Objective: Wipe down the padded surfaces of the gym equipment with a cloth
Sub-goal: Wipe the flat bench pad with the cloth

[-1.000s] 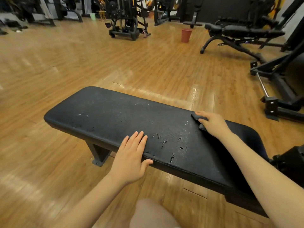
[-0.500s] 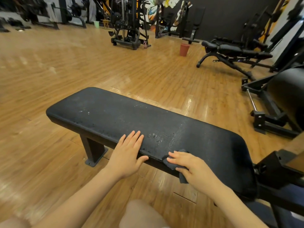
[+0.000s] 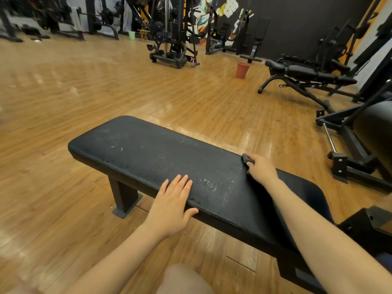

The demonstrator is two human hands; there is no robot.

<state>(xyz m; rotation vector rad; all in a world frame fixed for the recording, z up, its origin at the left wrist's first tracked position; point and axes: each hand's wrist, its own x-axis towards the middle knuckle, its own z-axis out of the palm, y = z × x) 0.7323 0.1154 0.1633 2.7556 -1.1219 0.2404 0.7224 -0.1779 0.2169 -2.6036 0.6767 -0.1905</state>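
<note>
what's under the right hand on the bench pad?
A dark cloth sticks out past the right hand, on the far edge of the bench pad. The hand covers most of the cloth, so its extent can't be seen.

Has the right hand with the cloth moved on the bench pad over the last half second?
Yes. The right hand has carried the cloth from the near edge of the bench pad across to its far edge. The left hand has stayed put.

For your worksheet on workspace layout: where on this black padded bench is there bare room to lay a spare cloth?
The black padded bench is bare from its far-left end up to the left hand. It is crowded on the right, where the right hand holds the dark grey cloth at the far edge.
</note>
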